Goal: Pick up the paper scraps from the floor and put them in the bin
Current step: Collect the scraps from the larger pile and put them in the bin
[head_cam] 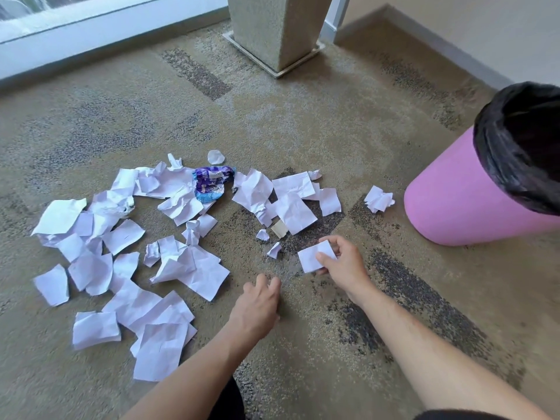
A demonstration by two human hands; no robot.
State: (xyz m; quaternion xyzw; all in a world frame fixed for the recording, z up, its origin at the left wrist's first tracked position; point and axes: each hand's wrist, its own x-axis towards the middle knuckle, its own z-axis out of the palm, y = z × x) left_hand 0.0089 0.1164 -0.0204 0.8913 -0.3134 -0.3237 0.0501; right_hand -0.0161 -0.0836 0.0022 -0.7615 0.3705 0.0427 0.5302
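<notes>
White paper scrap [312, 258] pinched in right hand [344, 265] fingers; left hand [257, 307] fingers loosely curled, empty.

Soft daylight from the window [75, 22] upper left, faint shadows, wide-angle bending at edges, slight blur.

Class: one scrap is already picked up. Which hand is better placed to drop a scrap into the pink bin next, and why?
The right hand: it already pinches a white scrap and is nearer the pink bin on that side. The left hand holds nothing.
</notes>
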